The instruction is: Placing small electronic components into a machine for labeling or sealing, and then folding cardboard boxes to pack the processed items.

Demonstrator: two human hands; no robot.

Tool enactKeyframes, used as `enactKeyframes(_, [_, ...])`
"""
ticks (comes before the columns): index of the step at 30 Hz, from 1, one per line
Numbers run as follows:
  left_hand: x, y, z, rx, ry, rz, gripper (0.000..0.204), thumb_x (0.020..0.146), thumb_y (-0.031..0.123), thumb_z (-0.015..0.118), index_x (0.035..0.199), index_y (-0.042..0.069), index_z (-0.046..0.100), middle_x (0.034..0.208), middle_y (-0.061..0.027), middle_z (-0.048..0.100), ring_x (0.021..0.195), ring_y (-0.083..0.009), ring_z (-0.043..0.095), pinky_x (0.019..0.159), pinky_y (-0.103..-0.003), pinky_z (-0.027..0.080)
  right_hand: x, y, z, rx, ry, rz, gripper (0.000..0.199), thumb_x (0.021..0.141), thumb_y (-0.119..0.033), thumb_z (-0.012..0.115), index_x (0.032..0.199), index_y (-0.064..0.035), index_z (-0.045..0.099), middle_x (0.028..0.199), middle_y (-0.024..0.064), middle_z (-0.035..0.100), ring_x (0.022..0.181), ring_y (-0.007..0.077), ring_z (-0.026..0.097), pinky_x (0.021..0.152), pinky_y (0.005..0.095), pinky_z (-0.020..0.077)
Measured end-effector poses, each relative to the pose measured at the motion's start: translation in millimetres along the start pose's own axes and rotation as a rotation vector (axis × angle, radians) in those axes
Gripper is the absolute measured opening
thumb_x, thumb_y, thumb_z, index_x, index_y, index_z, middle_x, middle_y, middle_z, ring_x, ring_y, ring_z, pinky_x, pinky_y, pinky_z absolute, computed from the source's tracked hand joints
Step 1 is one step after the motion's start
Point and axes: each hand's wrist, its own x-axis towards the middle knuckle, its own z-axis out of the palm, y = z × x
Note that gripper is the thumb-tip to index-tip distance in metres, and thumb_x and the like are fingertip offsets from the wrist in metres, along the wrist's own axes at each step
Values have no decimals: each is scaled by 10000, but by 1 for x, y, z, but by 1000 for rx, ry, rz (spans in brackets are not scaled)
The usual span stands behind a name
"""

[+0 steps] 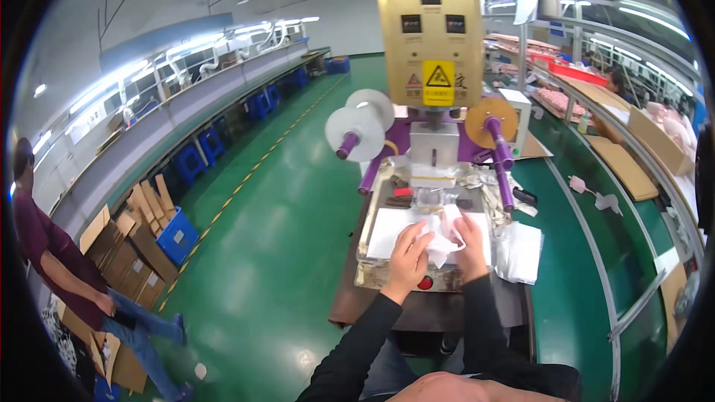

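Observation:
My left hand (409, 255) and my right hand (471, 242) both grip a small white fabric piece (445, 237) between them, held just above the white work plate (381, 232) of a press machine. The beige machine head (428, 26) with its grey pressing block (433, 150) stands directly behind the hands. A red button (425, 283) sits on the front edge below my left hand. My sleeves are black.
A stack of white pieces (519, 251) lies right of the plate. Purple rollers with white discs (360, 126) and an orange disc (490, 120) flank the machine. Cardboard boxes (130, 249) and a blue crate (176, 237) stand at left beside a standing person (71, 272). Work benches run along the right.

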Motion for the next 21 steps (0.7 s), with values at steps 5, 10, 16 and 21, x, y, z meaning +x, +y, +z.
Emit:
enactKeyframes(5, [17, 13, 1, 183, -154, 108, 485, 804, -30, 630, 1253, 117, 745, 1478, -202, 596, 1344, -383, 574, 1057, -470, 436, -50, 10, 53, 973, -19, 160, 747, 1013, -692, 498, 1423, -71, 568, 1447, 107, 617, 1330, 311, 583, 1166, 497, 425])
enactKeyframes(10, [25, 39, 17, 311, -306, 85, 529, 801, 101, 685, 1326, 161, 716, 1596, -214, 471, 1475, -399, 429, 1120, -545, 305, -45, -21, 26, 1031, 20, 59, 690, 1006, -658, 546, 1357, -68, 611, 1264, 135, 709, 1187, 331, 669, 1098, 499, 502])
enactKeyframes(16, [37, 61, 67, 137, -505, 326, 619, 801, 187, 749, 1411, 158, 645, 1534, -200, 486, 1357, -397, 498, 1040, -551, 378, -65, -121, -61, 672, 48, 92, 402, 1012, -424, 675, 1223, -82, 654, 1086, 117, 730, 994, 239, 718, 808, 409, 621])
enactKeyframes(21, [15, -29, 73, 9, -563, 297, 218, 802, 106, 738, 1016, 78, 704, 1122, -137, 672, 990, -335, 649, 885, -465, 469, -217, -318, -154, -663, 542, -261, 551, 902, -228, 821, 1367, -74, 568, 1203, 77, 672, 1005, 178, 693, 803, 315, 590])
